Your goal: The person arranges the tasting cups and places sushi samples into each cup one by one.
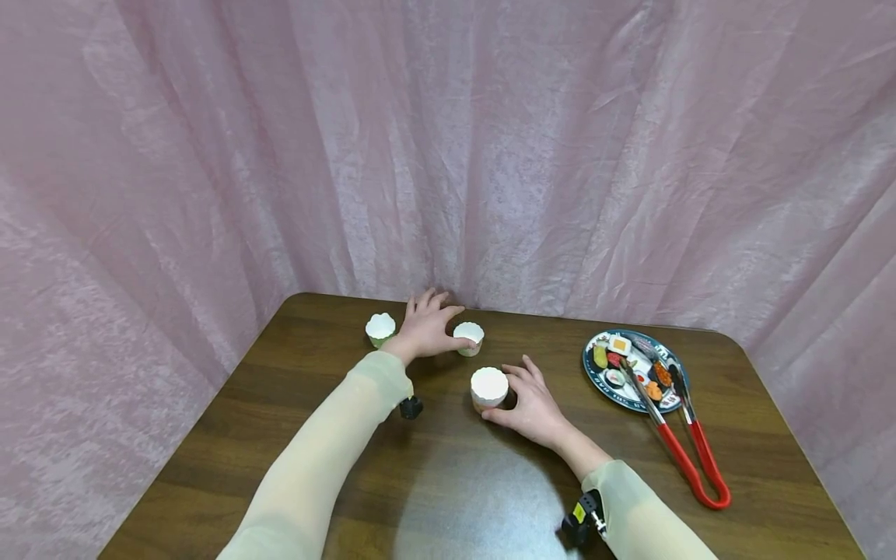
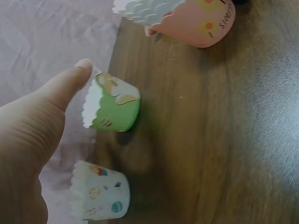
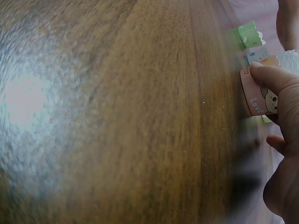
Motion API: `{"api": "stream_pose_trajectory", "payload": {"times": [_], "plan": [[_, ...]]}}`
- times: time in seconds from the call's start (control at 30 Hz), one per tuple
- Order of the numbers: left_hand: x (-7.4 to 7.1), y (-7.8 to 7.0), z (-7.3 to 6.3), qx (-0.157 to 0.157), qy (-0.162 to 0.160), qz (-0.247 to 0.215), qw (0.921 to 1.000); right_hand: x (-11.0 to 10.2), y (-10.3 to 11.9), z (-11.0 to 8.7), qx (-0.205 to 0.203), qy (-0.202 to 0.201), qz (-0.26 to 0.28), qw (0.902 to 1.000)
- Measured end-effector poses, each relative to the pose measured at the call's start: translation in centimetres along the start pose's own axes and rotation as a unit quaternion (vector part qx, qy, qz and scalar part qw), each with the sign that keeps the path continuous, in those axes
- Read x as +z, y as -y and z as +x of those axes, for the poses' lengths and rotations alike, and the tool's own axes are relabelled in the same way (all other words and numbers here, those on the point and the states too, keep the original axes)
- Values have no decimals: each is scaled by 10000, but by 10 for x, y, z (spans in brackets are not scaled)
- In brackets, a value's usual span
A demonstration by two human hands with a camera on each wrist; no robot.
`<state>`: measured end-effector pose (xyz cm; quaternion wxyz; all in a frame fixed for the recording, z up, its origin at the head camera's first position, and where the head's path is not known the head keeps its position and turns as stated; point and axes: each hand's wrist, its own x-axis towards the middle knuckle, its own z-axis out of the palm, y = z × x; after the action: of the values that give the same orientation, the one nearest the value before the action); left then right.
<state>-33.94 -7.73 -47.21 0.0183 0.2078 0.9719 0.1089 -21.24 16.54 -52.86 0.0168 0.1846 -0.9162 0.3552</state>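
My left hand (image 1: 427, 327) is spread above the table's far side. Its thumb (image 2: 70, 84) is close by the rim of a green paper baking cup (image 2: 114, 105) in the left wrist view. A white patterned baking cup (image 2: 105, 193) stands beside that one. To the left of this hand is another green baking cup (image 1: 381, 330). My right hand (image 1: 535, 408) grips a stack of pink baking cups (image 1: 489, 389), thumb on one side and fingers round the other. Several scalloped rims show at the mouth of the stack.
Toward the right of the wooden table (image 1: 448, 498), a patterned plate (image 1: 595, 379) bears several small sushi-like pieces. Red-handled tongs (image 1: 712, 474) lie with their tips over it. A pink curtain (image 1: 448, 155) hangs behind the table's far edge.
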Motion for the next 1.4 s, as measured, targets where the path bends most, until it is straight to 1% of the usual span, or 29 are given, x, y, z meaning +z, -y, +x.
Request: {"api": "stream_pose_trajectory", "payload": {"times": [0.13,0.27,0.4,0.5,0.67,0.8,0.9,0.97,1.03,1.1,1.17,1.23,1.3,1.4], "plan": [[-6,5,-1,60,-150,-108,9998,1,-1,0,-36,-26,-53,10000],[-14,7,-4,94,-167,-225,9996,1,-1,0,-31,-10,-47,10000],[-30,3,-10,139,-223,-591,9979,1,-1,1,23,10,-16,10000],[-42,-3,-13,280,-337,-857,9954,0,-1,1,66,38,-5,10000],[-57,-10,-15,614,-457,-941,9926,-2,-2,1,79,41,12,10000],[-67,-14,-21,776,-451,-1024,9907,-4,-1,1,92,9,23,10000],[-77,-17,-28,783,-465,-1408,9858,-4,-1,0,88,10,26,10000],[-84,-20,-35,844,-527,-1711,9802,-4,-1,0,71,22,29,10000],[-90,-23,-42,975,-595,-1921,9747,-3,-1,0,63,21,39,10000],[-95,-27,-50,1151,-650,-1942,9720,-3,-1,0,47,10,29,10000],[-96,-30,-58,1341,-643,-1867,9711,-4,-1,0,31,-4,22,10000],[-94,-32,-67,1426,-579,-1823,9711,-5,-1,1,3,-24,11,10000],[-89,-32,-75,1489,-480,-1771,9717,-6,-1,1,-10,-21,-4,10000],[-77,-30,-85,1533,-355,-1659,9735,-7,-1,1,-5,-2,-5,10000]]}}
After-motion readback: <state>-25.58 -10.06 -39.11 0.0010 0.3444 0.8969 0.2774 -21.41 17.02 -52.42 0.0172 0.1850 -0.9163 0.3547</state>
